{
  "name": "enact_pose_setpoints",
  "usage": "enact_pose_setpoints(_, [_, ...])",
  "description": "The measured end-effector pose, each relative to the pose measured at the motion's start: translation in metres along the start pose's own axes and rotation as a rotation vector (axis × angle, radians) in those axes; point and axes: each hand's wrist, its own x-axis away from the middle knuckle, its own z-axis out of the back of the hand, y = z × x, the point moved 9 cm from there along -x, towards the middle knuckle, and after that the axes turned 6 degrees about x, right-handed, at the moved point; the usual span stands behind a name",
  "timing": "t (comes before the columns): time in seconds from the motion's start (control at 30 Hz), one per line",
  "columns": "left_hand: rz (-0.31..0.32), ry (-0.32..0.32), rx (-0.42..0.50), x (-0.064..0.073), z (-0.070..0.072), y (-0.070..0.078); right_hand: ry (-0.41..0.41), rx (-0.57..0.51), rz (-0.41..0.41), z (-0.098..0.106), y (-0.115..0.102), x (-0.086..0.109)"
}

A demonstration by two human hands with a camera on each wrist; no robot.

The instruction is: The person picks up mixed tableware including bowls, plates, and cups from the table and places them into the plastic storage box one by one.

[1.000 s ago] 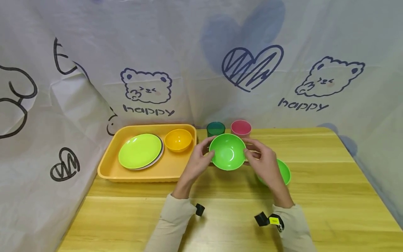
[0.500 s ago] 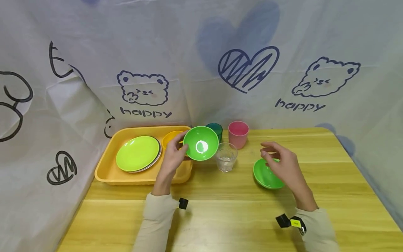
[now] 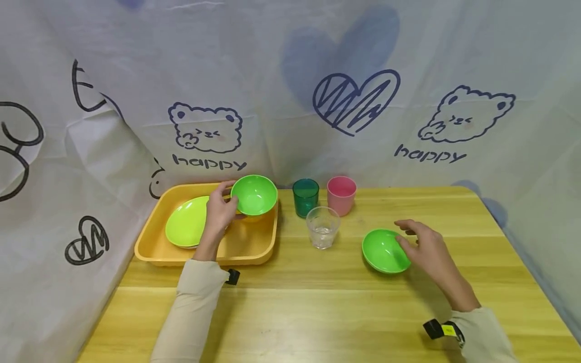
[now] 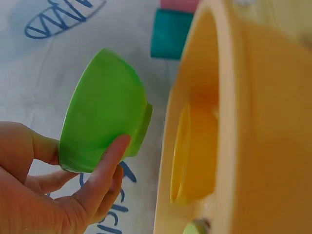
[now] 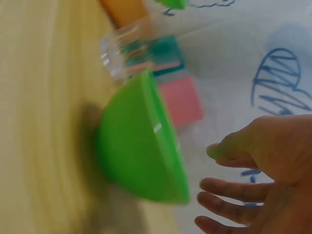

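My left hand (image 3: 220,209) grips a green bowl (image 3: 255,195) by its left side, thumb at the rim and fingers beneath. The bowl is held over the right part of an orange tray (image 3: 249,258). In the left wrist view, a yellow-orange bowl (image 4: 197,151) sits in the tray below it; the head view mostly hides that one. On the table, a second green bowl (image 3: 383,252) stands upright. Just above its right rim hovers my right hand (image 3: 428,249), fingers spread and slightly bent, holding nothing; the right wrist view shows a gap between fingertips and bowl.
Lime-green plates (image 3: 186,222) lie stacked in the tray's left half, partly behind my left hand. Between tray and second bowl stand a clear cup (image 3: 323,229), a teal cup (image 3: 305,197) and a pink cup (image 3: 341,196). A printed cloth (image 3: 277,101) hangs behind the table.
The first green bowl has moved left in my left hand, from over the cups to over the tray. My right hand has let go of it and moved right to the second bowl.
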Motion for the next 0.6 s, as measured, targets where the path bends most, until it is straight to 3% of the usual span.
enact_pose_setpoints(0.1, [0.019,-0.012,-0.052,-0.011,0.007,-0.003,-0.028,0.021,-0.016,-0.005,0.010,0.003])
enact_pose_setpoints(0.23, [0.087,-0.035,-0.055,-0.021,0.011,-0.013,-0.092,0.032,-0.055,-0.011,0.022,0.009])
enact_pose_setpoints(0.4, [0.148,-0.074,-0.075,-0.032,0.010,-0.026,-0.141,0.039,-0.063,-0.017,0.026,0.013])
enact_pose_setpoints(0.6, [0.179,-0.090,-0.110,-0.042,0.005,-0.041,-0.169,0.026,-0.074,-0.022,0.029,0.017])
